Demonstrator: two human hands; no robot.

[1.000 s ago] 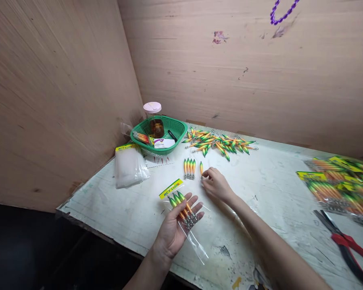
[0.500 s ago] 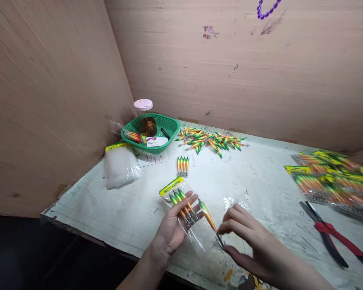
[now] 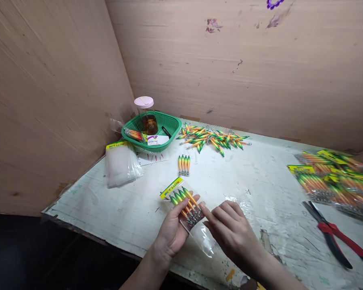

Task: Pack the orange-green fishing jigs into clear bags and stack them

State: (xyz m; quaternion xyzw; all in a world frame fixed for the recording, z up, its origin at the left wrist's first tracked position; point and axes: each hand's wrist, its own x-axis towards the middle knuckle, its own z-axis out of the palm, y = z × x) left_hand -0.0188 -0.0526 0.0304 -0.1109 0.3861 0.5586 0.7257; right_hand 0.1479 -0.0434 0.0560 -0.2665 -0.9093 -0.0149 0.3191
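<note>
My left hand (image 3: 172, 231) is closed around a clear plastic bag (image 3: 204, 241) with a yellow-green "BCT LURE" header (image 3: 172, 187). Several green-and-orange fishing lures (image 3: 181, 201) lie side by side at the bag, hook ends toward me. My right hand (image 3: 232, 229) comes in from the right, fingers bent, its fingertips at the hook end of the rightmost lure (image 3: 191, 196). My right thumb is mostly hidden. Just beyond the bag, a short row of matching lures (image 3: 184, 165) rests on the table.
A loose lure pile (image 3: 214, 139) lies at the back. Left of it stands a green basket (image 3: 177, 129) with a lidded jar (image 3: 144, 102). Flat bags (image 3: 124, 167) are stacked at left. Filled packs (image 3: 335, 181) and red-handled pliers (image 3: 329, 229) lie at right.
My right hand has moved left and brought a lure from beside the bag to the others in my left hand. The view has shifted slightly.
</note>
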